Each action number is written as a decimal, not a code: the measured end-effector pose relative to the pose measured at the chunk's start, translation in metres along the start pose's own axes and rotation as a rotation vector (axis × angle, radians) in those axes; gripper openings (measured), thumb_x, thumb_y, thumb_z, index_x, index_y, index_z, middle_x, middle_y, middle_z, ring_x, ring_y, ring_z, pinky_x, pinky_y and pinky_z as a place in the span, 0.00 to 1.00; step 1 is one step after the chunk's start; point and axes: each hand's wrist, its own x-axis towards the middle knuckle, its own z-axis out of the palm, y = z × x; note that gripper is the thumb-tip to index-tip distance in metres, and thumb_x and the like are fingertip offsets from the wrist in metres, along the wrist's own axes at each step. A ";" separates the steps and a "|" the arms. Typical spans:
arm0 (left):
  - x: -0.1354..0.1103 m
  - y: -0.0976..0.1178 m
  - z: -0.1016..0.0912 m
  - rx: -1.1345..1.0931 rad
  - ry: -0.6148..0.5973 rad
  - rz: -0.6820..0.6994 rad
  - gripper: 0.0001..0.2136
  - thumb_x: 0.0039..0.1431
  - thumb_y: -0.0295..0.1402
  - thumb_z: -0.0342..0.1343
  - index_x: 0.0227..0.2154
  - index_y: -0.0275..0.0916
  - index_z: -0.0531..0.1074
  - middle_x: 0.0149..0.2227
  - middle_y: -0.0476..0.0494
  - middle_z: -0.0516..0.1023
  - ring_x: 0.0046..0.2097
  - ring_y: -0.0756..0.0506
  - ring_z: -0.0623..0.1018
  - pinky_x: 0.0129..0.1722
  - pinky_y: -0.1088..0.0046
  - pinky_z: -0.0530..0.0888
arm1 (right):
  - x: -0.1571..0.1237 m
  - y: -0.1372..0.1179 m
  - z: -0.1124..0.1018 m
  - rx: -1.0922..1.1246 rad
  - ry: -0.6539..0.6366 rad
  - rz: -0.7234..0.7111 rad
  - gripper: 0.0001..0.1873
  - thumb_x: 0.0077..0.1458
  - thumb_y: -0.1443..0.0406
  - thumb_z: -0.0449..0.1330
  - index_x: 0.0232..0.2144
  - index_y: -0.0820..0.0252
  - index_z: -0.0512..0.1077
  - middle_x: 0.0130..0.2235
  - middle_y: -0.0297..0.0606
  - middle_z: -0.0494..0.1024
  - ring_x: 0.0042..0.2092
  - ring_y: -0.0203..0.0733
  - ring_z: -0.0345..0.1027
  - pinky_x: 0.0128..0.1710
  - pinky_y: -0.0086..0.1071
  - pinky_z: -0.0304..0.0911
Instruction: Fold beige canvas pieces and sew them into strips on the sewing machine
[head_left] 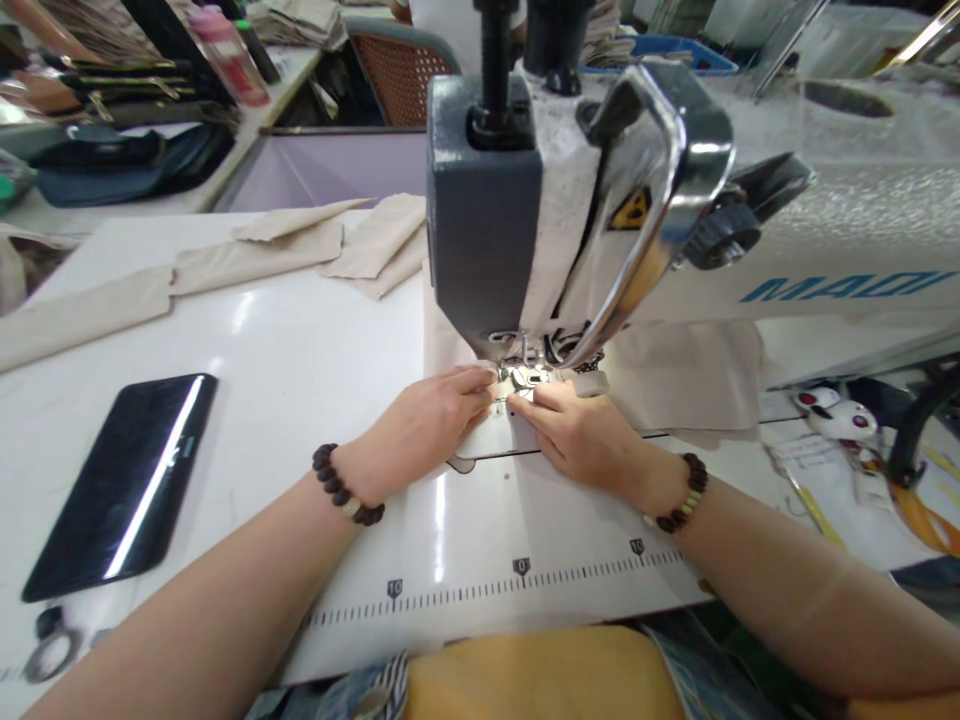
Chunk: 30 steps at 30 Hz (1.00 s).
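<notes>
A sewing machine's presser foot [529, 377] is lit by a small lamp, and beige fabric [690, 385] spreads behind it to both sides. My left hand [431, 420] is just left of the foot, fingers pressed together on the fabric's near edge. To the right of the foot, my right hand [592, 435] has its fingers bent and pinched at the same edge, the index fingertip close to the needle plate [510, 410]. Both hands partly hide the edge beneath them. The needle itself is hard to make out.
Several beige fabric strips [255, 255] lie along the table's back left. A black phone [124, 480] and a ring-shaped item [52, 650] lie at left. The machine head [484, 220] stands over my hands. Papers and a yellow tool [817, 510] are at right.
</notes>
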 end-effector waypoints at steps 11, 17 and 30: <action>0.005 -0.004 -0.001 0.045 0.033 -0.010 0.08 0.61 0.26 0.47 0.38 0.31 0.71 0.39 0.40 0.74 0.44 0.45 0.74 0.46 0.69 0.73 | 0.001 -0.001 0.000 -0.019 -0.009 0.019 0.14 0.53 0.73 0.50 0.40 0.64 0.70 0.32 0.39 0.73 0.31 0.39 0.62 0.26 0.31 0.48; 0.005 -0.002 0.000 0.073 0.026 -0.029 0.07 0.61 0.25 0.48 0.37 0.33 0.70 0.39 0.41 0.73 0.45 0.45 0.73 0.46 0.69 0.72 | 0.000 -0.001 0.000 -0.018 -0.027 0.020 0.13 0.53 0.73 0.50 0.41 0.64 0.70 0.32 0.39 0.73 0.31 0.39 0.62 0.26 0.31 0.49; -0.002 0.023 -0.010 0.199 -0.163 -0.118 0.11 0.63 0.33 0.46 0.31 0.32 0.71 0.32 0.41 0.71 0.36 0.43 0.71 0.35 0.66 0.71 | -0.002 0.002 -0.002 0.043 0.023 -0.027 0.15 0.52 0.74 0.50 0.42 0.64 0.70 0.32 0.38 0.73 0.32 0.39 0.62 0.27 0.30 0.50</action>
